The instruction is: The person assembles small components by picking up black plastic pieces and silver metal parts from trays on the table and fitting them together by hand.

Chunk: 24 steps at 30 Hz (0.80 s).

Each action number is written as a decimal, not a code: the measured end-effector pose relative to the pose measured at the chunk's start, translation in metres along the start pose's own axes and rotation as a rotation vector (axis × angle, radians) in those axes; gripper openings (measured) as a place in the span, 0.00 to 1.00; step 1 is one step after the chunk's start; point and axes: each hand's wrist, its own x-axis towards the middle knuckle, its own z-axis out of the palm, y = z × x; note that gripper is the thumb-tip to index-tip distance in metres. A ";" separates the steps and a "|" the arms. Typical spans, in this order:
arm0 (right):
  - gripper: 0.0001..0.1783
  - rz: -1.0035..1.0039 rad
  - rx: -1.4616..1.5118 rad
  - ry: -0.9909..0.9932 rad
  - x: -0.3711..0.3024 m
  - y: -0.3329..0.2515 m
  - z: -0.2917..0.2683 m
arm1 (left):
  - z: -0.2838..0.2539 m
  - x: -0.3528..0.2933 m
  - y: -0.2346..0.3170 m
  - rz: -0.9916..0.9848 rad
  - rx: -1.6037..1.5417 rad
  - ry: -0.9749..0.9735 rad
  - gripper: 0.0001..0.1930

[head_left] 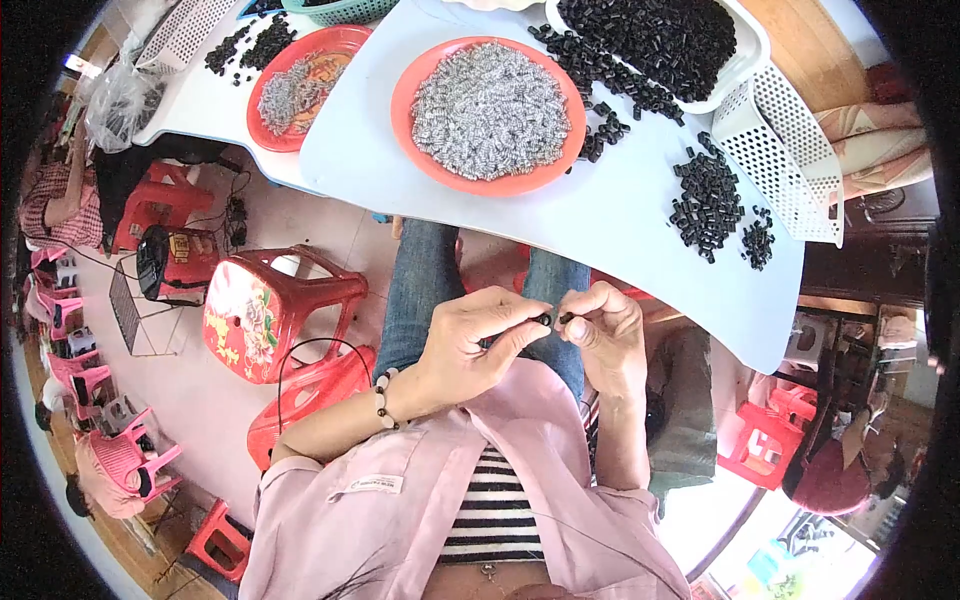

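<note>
Over my lap, just off the near edge of the table, both hands are pinched close together with a narrow gap between the fingertips. My left hand (478, 340) grips a small black cylindrical part (545, 320) between thumb and forefinger. Facing it, my right hand (608, 335) pinches another small black part (567, 318), mostly covered by the fingers. Beyond them on the table is an orange-red plate (400, 110), heaped with tiny silvery, coil-like pieces (490, 110). Loose black cylindrical parts (705, 205) lie in a pile at the right.
A white tray (757, 45) full of black parts sits at the far right, beside a perforated white basket (780, 160). A second red plate (262, 125) stands at the left on an adjoining table. Red stools (250, 310) are on the floor to my left.
</note>
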 end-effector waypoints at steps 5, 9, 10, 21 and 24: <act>0.09 0.036 0.136 -0.066 0.000 0.005 -0.004 | 0.001 0.000 0.001 0.015 -0.005 -0.016 0.13; 0.10 0.123 0.141 -0.099 -0.002 0.009 -0.014 | 0.004 0.001 0.000 0.086 -0.014 0.009 0.11; 0.10 0.123 0.143 -0.098 -0.002 0.008 -0.013 | 0.004 0.001 -0.001 0.086 -0.011 -0.001 0.11; 0.10 0.128 0.154 -0.029 -0.007 0.012 -0.008 | 0.004 -0.001 -0.006 0.120 0.087 -0.020 0.13; 0.10 0.152 0.168 -0.031 -0.007 0.012 -0.009 | 0.003 0.000 -0.006 0.144 0.128 -0.023 0.13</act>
